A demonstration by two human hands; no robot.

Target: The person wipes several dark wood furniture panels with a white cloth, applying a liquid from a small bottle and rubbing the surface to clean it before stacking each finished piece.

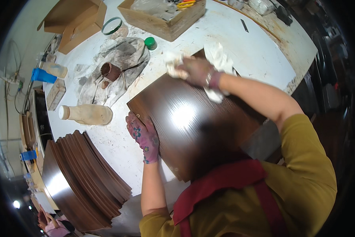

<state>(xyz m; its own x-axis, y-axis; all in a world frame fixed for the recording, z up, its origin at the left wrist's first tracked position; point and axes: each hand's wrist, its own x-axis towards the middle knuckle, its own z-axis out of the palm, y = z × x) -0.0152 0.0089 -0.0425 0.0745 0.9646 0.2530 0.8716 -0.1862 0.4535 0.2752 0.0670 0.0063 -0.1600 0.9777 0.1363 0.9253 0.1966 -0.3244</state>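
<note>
A dark brown wood-grain panel [165, 108] lies on the white table in front of me, with bright glare on its glossy face. My left hand [144, 136], in a purple flowered glove, grips the panel's left edge. At the far edge my right hand [197, 72], in a stained glove, is closed on a white cloth [172, 63] pressed to the surface; motion smears both a little. More white cloth [219, 57] shows beside the right wrist, partly hidden by the arm. My body covers the panel's near part.
Left of the panel stand a stack of brown panels [84, 173] and a lying plastic bottle [88, 114]. Beyond are a stained rag [126, 79] under a brown cup [110, 71], a green-capped jar [150, 43], a tape roll [112, 25] and two cardboard boxes [165, 29].
</note>
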